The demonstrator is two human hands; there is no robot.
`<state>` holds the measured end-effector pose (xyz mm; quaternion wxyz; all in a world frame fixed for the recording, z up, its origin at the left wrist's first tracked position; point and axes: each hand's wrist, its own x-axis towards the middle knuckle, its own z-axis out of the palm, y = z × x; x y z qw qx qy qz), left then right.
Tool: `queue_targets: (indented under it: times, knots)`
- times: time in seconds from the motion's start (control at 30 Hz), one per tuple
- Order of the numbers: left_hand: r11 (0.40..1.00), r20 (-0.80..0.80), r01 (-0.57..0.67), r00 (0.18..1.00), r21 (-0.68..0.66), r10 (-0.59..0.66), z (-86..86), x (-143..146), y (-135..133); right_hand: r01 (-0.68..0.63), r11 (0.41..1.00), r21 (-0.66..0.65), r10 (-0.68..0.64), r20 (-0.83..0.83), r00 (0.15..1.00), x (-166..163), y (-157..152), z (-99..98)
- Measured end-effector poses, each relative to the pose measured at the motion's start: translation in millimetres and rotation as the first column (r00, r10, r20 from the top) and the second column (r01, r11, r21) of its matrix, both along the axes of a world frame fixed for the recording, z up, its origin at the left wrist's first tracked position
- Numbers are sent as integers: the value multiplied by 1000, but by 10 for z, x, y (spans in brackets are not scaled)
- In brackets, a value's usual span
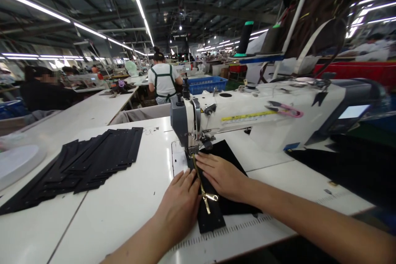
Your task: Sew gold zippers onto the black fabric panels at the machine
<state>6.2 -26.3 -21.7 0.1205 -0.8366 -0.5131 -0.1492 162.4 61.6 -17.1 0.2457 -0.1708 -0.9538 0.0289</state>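
Under the needle of a white and grey sewing machine (pixel 247 107) lies a black fabric piece (pixel 210 219) with a gold-toothed zipper (pixel 204 198) along it. The zipper's gold pull rests near its lower end. My left hand (pixel 182 194) lies on the left edge of the strip, fingers stretched toward the presser foot. Flat on the fabric right of the zipper is my right hand (pixel 221 175), its fingertips close to the foot. A larger black panel (pixel 238 204) extends beneath my right hand. Both palms face down, and the needle tip is too small to make out.
A fanned stack of black fabric pieces (pixel 99 156) lies on the white table (pixel 123 222) at left, beside a white round object (pixel 18 165). Pink-handled thread snips (pixel 286 109) rest on the machine arm. Thread cones (pixel 246 39) stand behind; other people sit farther off.
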Motion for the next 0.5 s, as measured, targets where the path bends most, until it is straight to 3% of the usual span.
queue_targets:
  times: [0.13,0.5]
  knots:
    - [999,12,-16,1000,-43,16,47,-10,-3,19,999,30,-21,49,999,-46,133,-139]
    - [1000,-87,18,996,-1,-18,-2,15,41,89,995,42,-92,67,993,-94,101,-136]
